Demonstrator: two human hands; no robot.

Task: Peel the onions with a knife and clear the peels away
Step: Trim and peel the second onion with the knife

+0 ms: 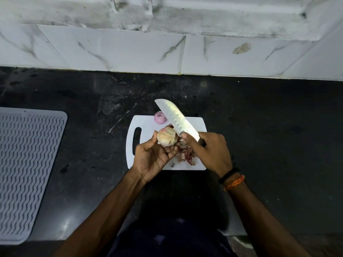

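Hands meet above a white rectangular plastic cutting board (201, 123) that lies on the dark speckled stone tabletop (269, 127), and every place below is given from that board. Over the board's middle, the left hand (152, 158) has its grip closed around a pale, partly peeled round onion (167, 136), thumb on the onion's left side and fingertips curled under it, so the onion is raised off the board. The right hand (209, 151), over the board's right half, grips the dark handle of a broad steel knife (178, 119) with dimples along its blade; its thumb reaches forward beside the blade near the onion. The blade slants up and away past the board's far edge, and its lower part lies against the held onion's right side. A second, purple-skinned onion (160, 117) sits at the board's far edge, just left of the blade. A heap of reddish-brown onion peels (187, 154) lies on the board's near right part, beneath both hands. A black band and an orange thread (233, 180) circle the right wrist, just off the board's near right corner. Well to the left of the board, a grey ribbed drying mat (27, 173) rests on the tabletop. Beyond the board's far side stands a white marbled tile wall (111, 49).
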